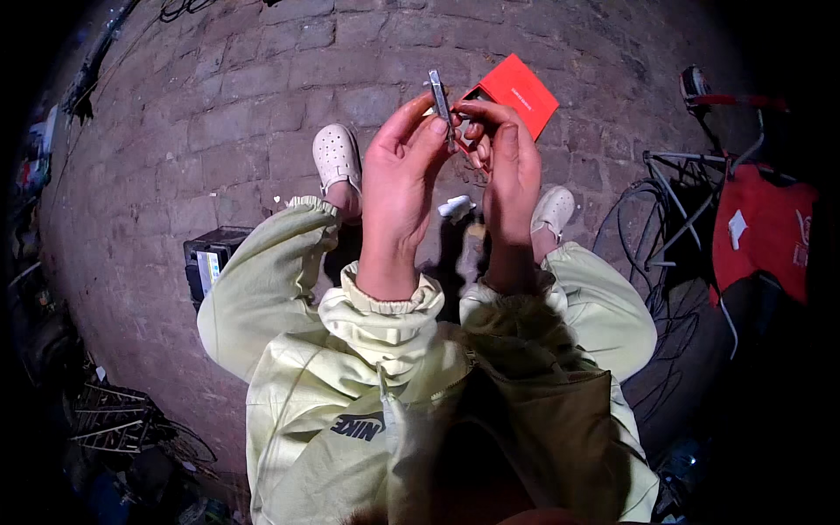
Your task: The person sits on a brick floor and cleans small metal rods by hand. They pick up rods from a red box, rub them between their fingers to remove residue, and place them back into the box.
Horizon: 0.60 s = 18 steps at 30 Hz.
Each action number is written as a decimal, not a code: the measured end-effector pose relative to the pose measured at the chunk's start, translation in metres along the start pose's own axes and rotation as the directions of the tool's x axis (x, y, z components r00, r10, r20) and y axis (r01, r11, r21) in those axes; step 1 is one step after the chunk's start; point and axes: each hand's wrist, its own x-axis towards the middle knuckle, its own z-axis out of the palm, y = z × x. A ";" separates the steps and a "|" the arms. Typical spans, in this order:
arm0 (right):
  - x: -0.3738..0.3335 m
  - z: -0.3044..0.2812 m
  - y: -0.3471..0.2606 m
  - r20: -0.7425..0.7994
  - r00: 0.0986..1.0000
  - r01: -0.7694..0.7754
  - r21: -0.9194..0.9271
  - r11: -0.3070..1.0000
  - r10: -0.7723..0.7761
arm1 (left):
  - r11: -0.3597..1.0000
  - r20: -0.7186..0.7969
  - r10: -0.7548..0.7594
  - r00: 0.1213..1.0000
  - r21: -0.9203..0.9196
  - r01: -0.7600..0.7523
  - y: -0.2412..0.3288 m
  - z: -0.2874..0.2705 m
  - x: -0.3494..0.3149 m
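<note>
Both my hands are raised in front of me above my knees. My left hand [398, 188] pinches a small slim metal tool [440, 103], like a nail clipper, between thumb and fingertips, holding it upright. My right hand [507, 162] is curled close beside it, its fingertips touching the lower part of the tool. Pale green sleeves cover both forearms. On the brick floor beyond my hands lies a red box [516, 92].
My two white clogs [337, 157] rest on the brick floor [219, 114]. A scrap of white paper [455, 207] lies between them. A small dark box [206, 262] sits at left, cables [652, 254] and a red-seated metal frame [761, 227] at right, and clutter [114, 420] lower left.
</note>
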 end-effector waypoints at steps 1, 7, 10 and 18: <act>-0.003 0.001 -0.012 0.056 0.974 0.225 -0.218 0.950 -0.218 | 1.000 0.011 0.019 1.000 -0.011 -0.018 0.010 0.007 -0.014; -0.042 0.012 -0.089 0.205 0.835 0.539 -0.488 0.686 -0.511 | 0.999 0.188 0.046 0.981 0.007 -0.048 0.051 0.030 -0.086; -0.066 0.007 -0.114 0.357 0.745 0.658 -0.528 0.536 -0.563 | 0.998 0.207 0.064 0.976 -0.009 -0.063 0.065 0.035 -0.114; -0.090 0.021 -0.149 0.333 0.699 0.690 -0.549 0.472 -0.633 | 0.994 0.312 0.021 0.950 0.096 -0.054 0.081 0.030 -0.166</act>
